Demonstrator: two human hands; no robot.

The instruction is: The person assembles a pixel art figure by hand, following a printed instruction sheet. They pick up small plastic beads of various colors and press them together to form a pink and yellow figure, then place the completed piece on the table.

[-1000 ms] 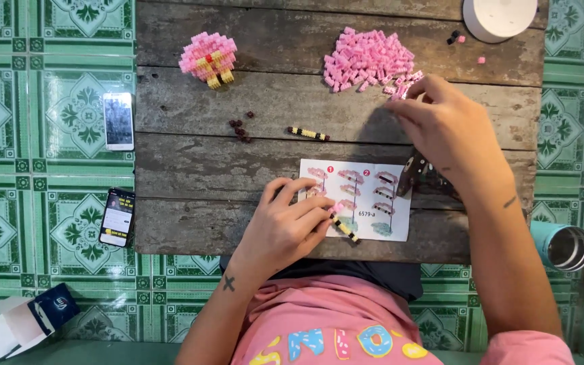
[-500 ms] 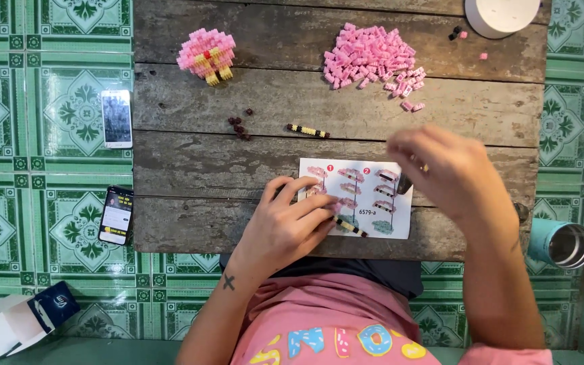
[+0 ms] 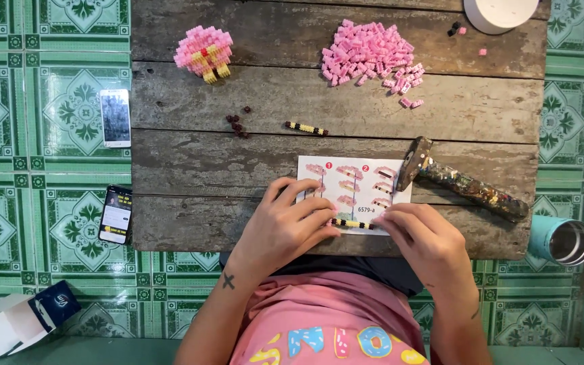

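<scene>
You are holding a striped brick strip (image 3: 354, 223) over the instruction sheet (image 3: 356, 186).
Left hand (image 3: 285, 226) and right hand (image 3: 427, 240) fingers are pinching its ends.

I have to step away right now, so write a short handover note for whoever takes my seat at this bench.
Left hand and right hand each pinch an end of a black-and-yellow brick strip, over the instruction sheet.
Done: pink flower model at the far left; a second striped strip mid-bench.
Left: the loose pink brick pile is unused; dark bricks lie loose. A hammer lies beside the sheet.
</scene>
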